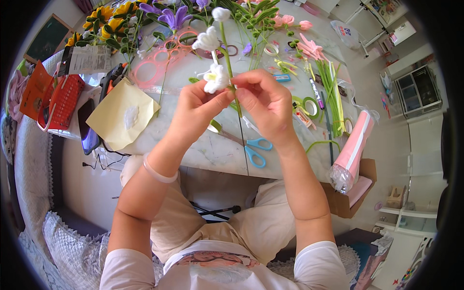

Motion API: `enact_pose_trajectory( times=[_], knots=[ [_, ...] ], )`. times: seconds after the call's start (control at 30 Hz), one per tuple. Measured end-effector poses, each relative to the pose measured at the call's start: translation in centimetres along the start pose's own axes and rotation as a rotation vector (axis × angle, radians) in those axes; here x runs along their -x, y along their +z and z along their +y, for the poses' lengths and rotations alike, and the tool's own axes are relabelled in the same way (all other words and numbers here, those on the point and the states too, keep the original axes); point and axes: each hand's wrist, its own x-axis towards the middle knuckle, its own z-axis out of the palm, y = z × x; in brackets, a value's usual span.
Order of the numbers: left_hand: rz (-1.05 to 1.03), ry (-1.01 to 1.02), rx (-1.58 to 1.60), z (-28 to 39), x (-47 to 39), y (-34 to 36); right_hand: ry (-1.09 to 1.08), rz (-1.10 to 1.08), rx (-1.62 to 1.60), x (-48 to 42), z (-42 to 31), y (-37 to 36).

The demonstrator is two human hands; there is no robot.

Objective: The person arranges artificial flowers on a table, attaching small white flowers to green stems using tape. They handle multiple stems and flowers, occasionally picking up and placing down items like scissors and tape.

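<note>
Both my hands meet above the marble table around a green-wrapped stem (226, 59) that stands upright and bears white fuzzy flowers. My left hand (199, 108) pinches the lowest white flower (216, 78) where it joins the stem. Thumb and fingers of my right hand (264, 105) close on the stem just beside it. Further up are a second white blossom (206, 39) and a round white bud (221, 14). Below the hands lie scissors with light blue handles (256, 156) and a roll of green tape (214, 126).
At left are a glue gun (110, 79), a yellow paper sheet (141, 116), a phone (88, 123) and a red basket (65, 101). Finished fuzzy flowers (174, 18) line the far side. Green stems (331, 94), a marker (316, 93) and a pink wrapped roll (351, 152) are at right.
</note>
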Motion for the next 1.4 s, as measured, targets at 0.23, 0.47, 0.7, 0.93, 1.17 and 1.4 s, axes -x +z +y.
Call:
enact_pose_trajectory(
  times=[0.23, 0.47, 0.7, 0.93, 1.17, 1.4],
  knots=[
    [-0.036, -0.017, 0.149, 0.2, -0.3, -0.8, 0.54, -0.264, -0.434, 0.2, -0.5, -1.6],
    [0.021, -0.05, 0.142, 0.5, -0.2, -0.3, 0.523, -0.214, -0.545, 0.6, 0.4, -1.2],
    [0.08, -0.035, 0.127, 0.5, -0.1, -0.3, 0.386, -0.104, -0.229, 0.7, -0.5, -0.4],
    [0.127, -0.011, 0.138, 0.0, -0.1, -0.2, 0.177, 0.021, 0.097, 1.0, -0.5, 0.8],
    [0.079, 0.009, 0.079, -0.2, -0.2, 0.3, 0.158, 0.07, 0.124, 1.3, -0.3, 0.8],
    [0.114, -0.063, 0.126, 0.4, -0.2, 0.3, 0.2, 0.014, -0.039, 1.3, 0.1, 1.0]
  ],
)
